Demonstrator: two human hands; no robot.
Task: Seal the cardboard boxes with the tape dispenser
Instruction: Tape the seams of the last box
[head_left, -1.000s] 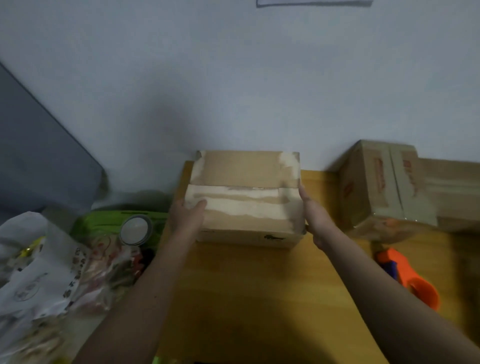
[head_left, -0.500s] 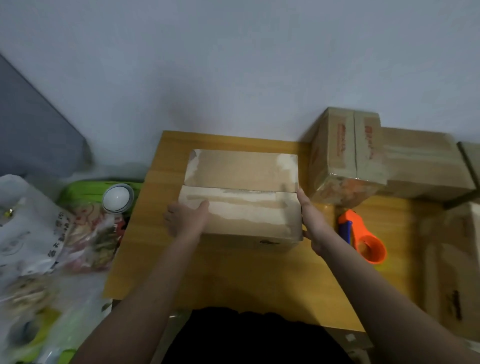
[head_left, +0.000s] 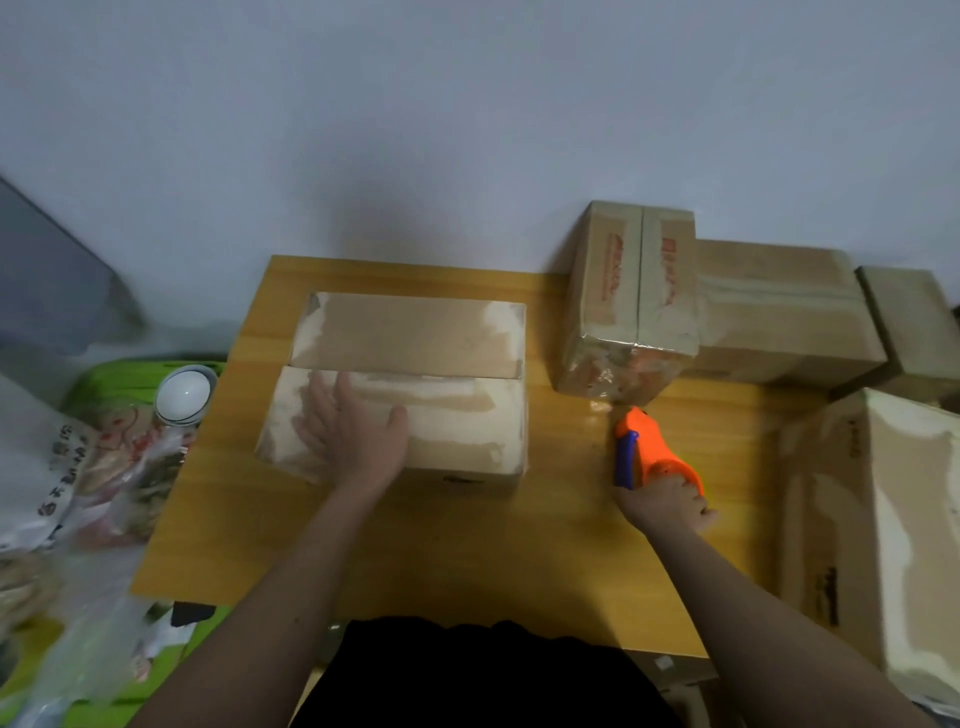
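Note:
A brown cardboard box with two closed top flaps stands in the middle of the small wooden table. My left hand lies flat on the near flap, fingers spread. To the right of the box lies the orange tape dispenser with a blue part on its left side. My right hand grips the dispenser's near end. The dispenser's far tip lies close under a taped box at the back right.
Several more cardboard boxes stand stacked at the right, one large one by the table's right edge. Left of the table are plastic bags, a green item and a white round lid. A wall rises behind.
My right hand left the box's right side and took hold of the tape dispenser. My left hand slid from the box's left edge onto the near flap. The camera tilted further down.

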